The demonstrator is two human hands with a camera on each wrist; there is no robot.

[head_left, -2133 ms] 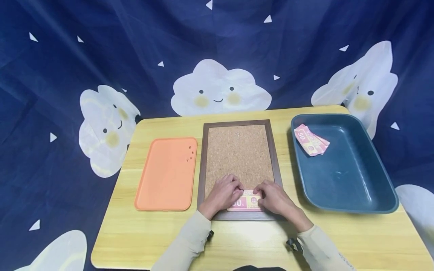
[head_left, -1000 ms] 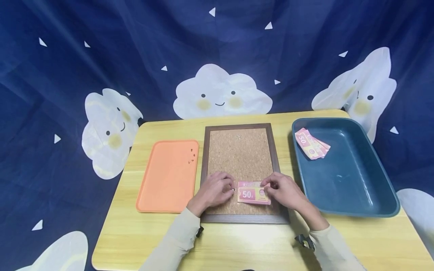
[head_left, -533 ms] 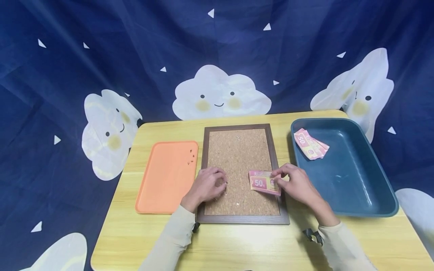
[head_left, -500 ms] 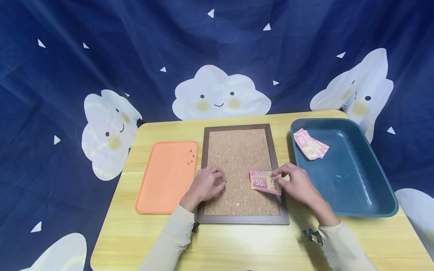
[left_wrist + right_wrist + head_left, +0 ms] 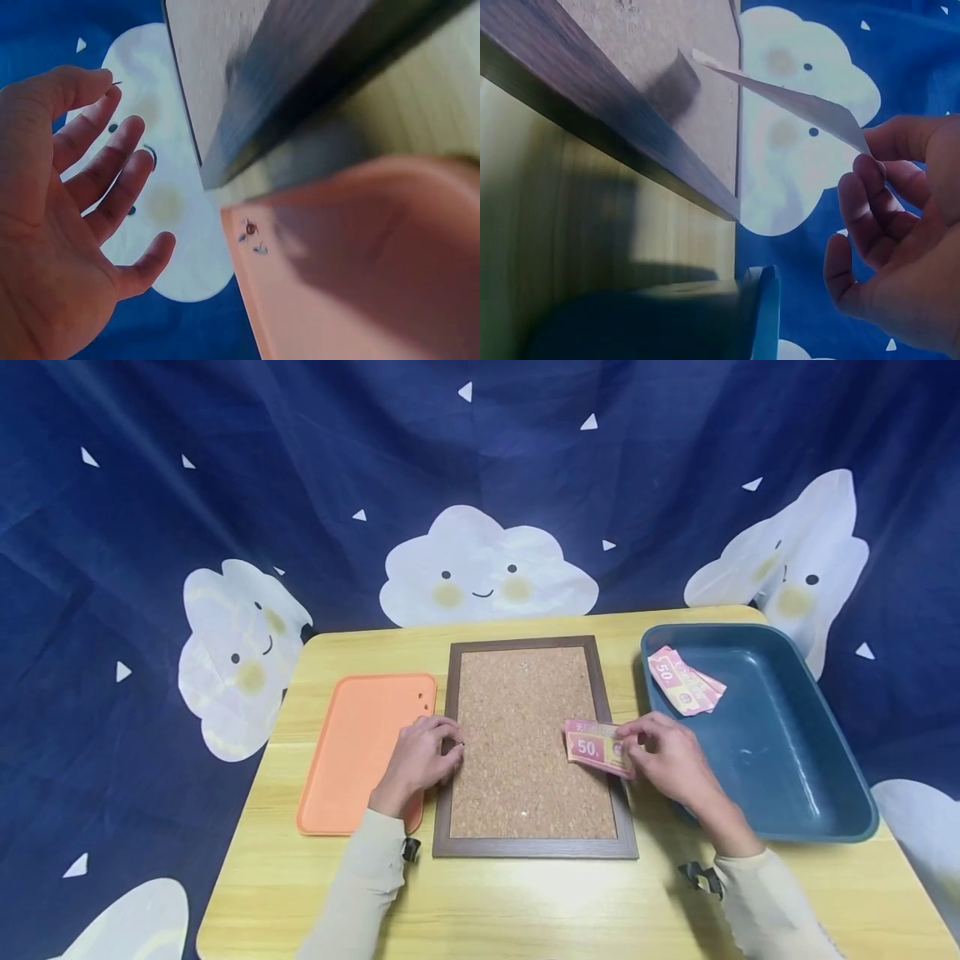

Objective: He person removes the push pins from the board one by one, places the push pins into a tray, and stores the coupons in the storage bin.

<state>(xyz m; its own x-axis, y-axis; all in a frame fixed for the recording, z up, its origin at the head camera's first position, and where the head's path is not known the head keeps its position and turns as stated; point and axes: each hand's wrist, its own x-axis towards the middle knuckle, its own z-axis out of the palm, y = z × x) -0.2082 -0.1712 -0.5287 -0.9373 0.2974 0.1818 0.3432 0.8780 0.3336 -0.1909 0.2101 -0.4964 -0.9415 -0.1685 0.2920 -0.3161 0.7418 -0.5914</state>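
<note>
My right hand pinches the right end of a pink coupon printed with "50". In the right wrist view the coupon juts out thin and raised above the corkboard, its shadow falling on the cork. My left hand is over the gap between the orange tray and the corkboard. Between its thumb and forefinger the left wrist view shows a thumbtack, only its thin point showing. Loose thumbtacks lie in a corner of the tray, partly behind the hand in the head view.
More pink coupons lie fanned in the dark teal bin on the right. A small shiny spot shows low on the cork, and another mark near its top. A blue cloud-print cloth hangs behind the table.
The coupon came off the lower part of the corkboard and moved right and up in my right hand. My left hand moved away left, toward the orange tray.
</note>
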